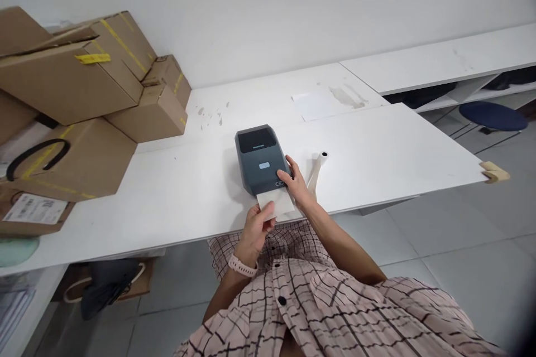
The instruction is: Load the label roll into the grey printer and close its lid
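A dark grey label printer [262,160] lies on the white table near its front edge, with a pale button on its lid. A white paper label [282,202] sticks out of its front end. My left hand [258,223] pinches the label's near left corner, thumb on top and fingers curled under. My right hand [296,183] grips the printer's right front corner. Its thumb lies on the top beside a small round-marked button, and the fingers go along the side, partly hidden. Just right of this hand stands a small white paper roll [323,157], its strip trailing toward the table edge.
Cardboard boxes [67,78] with yellow tape are piled on the left of the table [377,150]. A white sheet [310,106] lies toward the back. A blue stool [493,116] stands at the right, near a tan corner guard [494,172] on the table's corner.
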`<action>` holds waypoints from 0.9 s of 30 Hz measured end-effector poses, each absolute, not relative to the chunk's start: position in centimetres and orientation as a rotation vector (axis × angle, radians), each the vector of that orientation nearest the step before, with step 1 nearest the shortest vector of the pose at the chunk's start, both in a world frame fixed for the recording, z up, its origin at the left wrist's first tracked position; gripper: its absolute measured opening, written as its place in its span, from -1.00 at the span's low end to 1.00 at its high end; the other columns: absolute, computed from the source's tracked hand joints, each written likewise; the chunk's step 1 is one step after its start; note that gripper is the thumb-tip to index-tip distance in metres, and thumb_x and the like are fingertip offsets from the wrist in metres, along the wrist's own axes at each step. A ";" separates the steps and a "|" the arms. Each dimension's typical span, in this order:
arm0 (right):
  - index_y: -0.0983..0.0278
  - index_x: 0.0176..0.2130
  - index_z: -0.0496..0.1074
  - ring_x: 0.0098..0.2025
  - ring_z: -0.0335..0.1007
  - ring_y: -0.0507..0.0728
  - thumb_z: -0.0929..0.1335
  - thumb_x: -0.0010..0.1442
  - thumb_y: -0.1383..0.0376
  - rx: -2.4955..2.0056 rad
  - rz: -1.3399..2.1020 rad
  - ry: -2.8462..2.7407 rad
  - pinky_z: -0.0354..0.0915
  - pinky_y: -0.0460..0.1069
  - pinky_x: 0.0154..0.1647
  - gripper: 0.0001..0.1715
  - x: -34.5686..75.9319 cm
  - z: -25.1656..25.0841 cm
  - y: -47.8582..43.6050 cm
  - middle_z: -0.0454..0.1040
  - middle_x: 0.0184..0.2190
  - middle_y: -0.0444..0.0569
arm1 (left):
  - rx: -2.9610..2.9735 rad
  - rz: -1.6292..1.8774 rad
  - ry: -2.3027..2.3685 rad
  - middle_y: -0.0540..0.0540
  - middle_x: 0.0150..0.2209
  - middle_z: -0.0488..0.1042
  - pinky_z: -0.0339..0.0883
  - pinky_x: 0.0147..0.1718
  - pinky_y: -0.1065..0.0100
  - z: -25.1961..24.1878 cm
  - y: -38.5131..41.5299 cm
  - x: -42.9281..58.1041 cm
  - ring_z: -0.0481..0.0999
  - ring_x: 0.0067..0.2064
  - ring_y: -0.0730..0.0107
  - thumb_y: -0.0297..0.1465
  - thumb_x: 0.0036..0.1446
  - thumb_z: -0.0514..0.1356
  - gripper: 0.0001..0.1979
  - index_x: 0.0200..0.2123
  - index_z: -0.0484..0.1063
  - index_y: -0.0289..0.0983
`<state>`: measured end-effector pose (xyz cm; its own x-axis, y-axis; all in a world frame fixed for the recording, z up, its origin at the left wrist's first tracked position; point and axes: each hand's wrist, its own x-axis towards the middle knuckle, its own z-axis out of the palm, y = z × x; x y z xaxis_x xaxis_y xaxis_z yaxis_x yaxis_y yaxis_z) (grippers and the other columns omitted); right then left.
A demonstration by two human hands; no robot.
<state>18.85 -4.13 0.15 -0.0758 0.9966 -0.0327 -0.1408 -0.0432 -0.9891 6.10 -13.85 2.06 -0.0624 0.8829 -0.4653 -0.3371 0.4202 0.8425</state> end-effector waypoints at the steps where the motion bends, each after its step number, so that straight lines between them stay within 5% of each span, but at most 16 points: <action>1: 0.17 0.40 0.07 0.36 0.19 0.32 0.41 0.14 -0.15 -1.122 1.291 -1.189 0.17 0.26 0.36 0.04 19.0 0.6 -4.3 0.21 0.38 0.14 | 0.584 1.101 1.246 0.04 -0.59 0.39 0.10 -0.64 0.47 2.5 -13.6 6.0 0.28 -0.61 0.57 -0.02 -0.16 0.45 -0.51 -0.40 0.44 -0.29; 5: 0.08 0.34 0.18 0.44 0.01 0.30 0.35 0.30 0.06 -1.091 0.728 -1.647 -0.02 0.32 0.44 -0.31 19.7 3.7 -4.6 0.35 0.30 0.02 | 0.739 1.071 1.308 0.04 -0.67 0.34 0.09 -0.65 0.45 2.5 -13.9 5.1 0.26 -0.64 0.54 0.04 -0.13 0.42 -0.50 -0.50 0.41 -0.27; 8: 0.05 0.32 0.20 0.41 0.08 0.27 0.29 0.36 0.21 -0.893 0.464 -2.012 -0.09 0.32 0.46 -0.42 19.7 5.8 -4.5 0.57 0.06 -0.05 | 0.863 1.049 1.374 0.03 -0.64 0.32 0.16 -0.61 0.41 1.5 -14.6 3.9 0.29 -0.61 0.48 0.09 0.05 0.30 -0.51 -0.48 0.41 -0.24; 11: 0.13 0.31 0.22 0.29 0.29 0.29 0.24 0.38 0.26 -0.858 0.337 -2.200 -0.12 0.33 0.46 -0.47 18.8 6.3 -4.3 0.59 -0.01 0.01 | 0.901 1.230 1.555 -0.06 -0.41 0.48 0.30 -0.51 0.38 1.1 -14.7 2.5 0.46 -0.41 0.36 0.07 0.18 0.19 -0.57 -0.34 0.45 -0.21; 13: 0.19 0.26 0.28 0.19 0.40 0.29 0.21 0.39 0.28 -0.895 0.300 -2.241 -0.08 0.33 0.44 -0.52 18.2 6.1 -4.3 0.58 -0.01 0.06 | 0.917 1.381 1.680 -0.15 -0.08 0.55 0.43 -0.29 0.34 1.6 -14.2 1.9 0.55 -0.10 0.24 0.03 0.23 0.17 -0.58 -0.11 0.49 -0.19; 15: 0.19 0.21 0.32 0.14 0.43 0.29 0.21 0.38 0.27 -0.919 0.308 -2.245 -0.06 0.33 0.43 -0.56 17.9 5.6 -4.6 0.57 -0.02 0.08 | 0.975 1.467 1.710 -0.16 0.25 0.39 0.41 0.05 0.26 2.4 -13.2 1.9 0.40 0.23 0.13 0.00 0.26 0.15 -0.50 0.15 0.40 -0.13; 18: 0.13 0.22 0.31 0.21 0.37 0.30 0.24 0.38 0.22 -0.914 0.382 -2.195 -0.07 0.35 0.43 -0.56 18.4 5.0 -5.2 0.54 0.05 0.04 | 1.050 1.473 1.600 -0.07 0.47 0.06 0.16 0.32 0.20 3.4 -11.7 2.5 0.09 0.45 0.09 0.01 0.29 0.12 -0.33 0.39 0.15 -0.03; 23: 0.09 0.37 0.12 0.43 0.06 0.32 0.28 0.38 0.02 -1.108 0.671 -1.776 0.04 0.34 0.40 -0.34 20.8 3.3 -6.9 0.22 0.38 0.09 | 1.057 1.393 1.560 0.01 0.51 -0.11 -0.08 0.43 0.17 2.9 -10.9 3.4 -0.13 0.51 0.17 0.07 0.32 -0.01 -0.28 0.45 0.00 -0.01; 27: 0.08 0.40 0.05 0.44 0.07 0.32 0.28 0.36 -0.10 -1.099 1.011 -1.519 0.00 0.35 0.42 -0.23 21.6 2.3 -7.3 0.18 0.41 0.12 | 1.155 1.443 1.637 0.02 0.51 -0.12 -0.24 0.46 0.15 2.0 -11.1 3.5 -0.28 0.52 0.24 0.09 0.33 -0.08 -0.29 0.44 0.04 -0.05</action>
<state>21.60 -7.31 2.32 -0.1229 0.9655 0.2296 0.1606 0.2476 -0.9555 3.51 -11.06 2.04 -0.3919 0.9170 0.0743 0.1886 0.0010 0.9821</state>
